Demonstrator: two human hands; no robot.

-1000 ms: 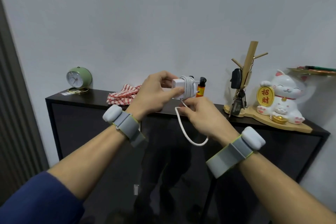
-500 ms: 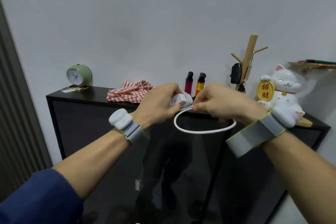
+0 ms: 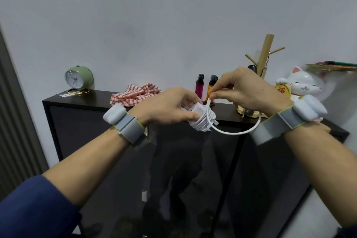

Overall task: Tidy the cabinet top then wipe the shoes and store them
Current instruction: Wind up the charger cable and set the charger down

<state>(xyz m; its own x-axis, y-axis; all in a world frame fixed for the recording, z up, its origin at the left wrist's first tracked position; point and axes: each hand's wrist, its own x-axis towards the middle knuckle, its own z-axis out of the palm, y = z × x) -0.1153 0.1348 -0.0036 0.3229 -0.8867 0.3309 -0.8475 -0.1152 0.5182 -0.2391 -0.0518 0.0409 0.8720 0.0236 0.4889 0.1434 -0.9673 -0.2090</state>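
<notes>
In front of the dark cabinet [image 3: 81, 102] my left hand [image 3: 166, 107] grips a white charger block [image 3: 199, 117] with white cable wound round it. My right hand [image 3: 245, 91] pinches the free end of the white cable [image 3: 237, 132] between thumb and fingers above the block; the cable hangs in a loose loop below my right wrist. Both hands are held over the cabinet's front edge. No shoes are in view.
On the cabinet top stand a green alarm clock [image 3: 79, 79] at the left, a red-checked cloth [image 3: 135, 95], a pink lighter [image 3: 200, 85] and an orange lighter [image 3: 212, 87], a wooden key stand [image 3: 265, 58], and a white lucky cat [image 3: 303, 85] at the right. A wall shelf [image 3: 332, 65] juts out at far right.
My right hand has risen from beside the block to above it, carrying the cable end up and over; the loop is now drawn round the block. My left hand keeps its grip.
</notes>
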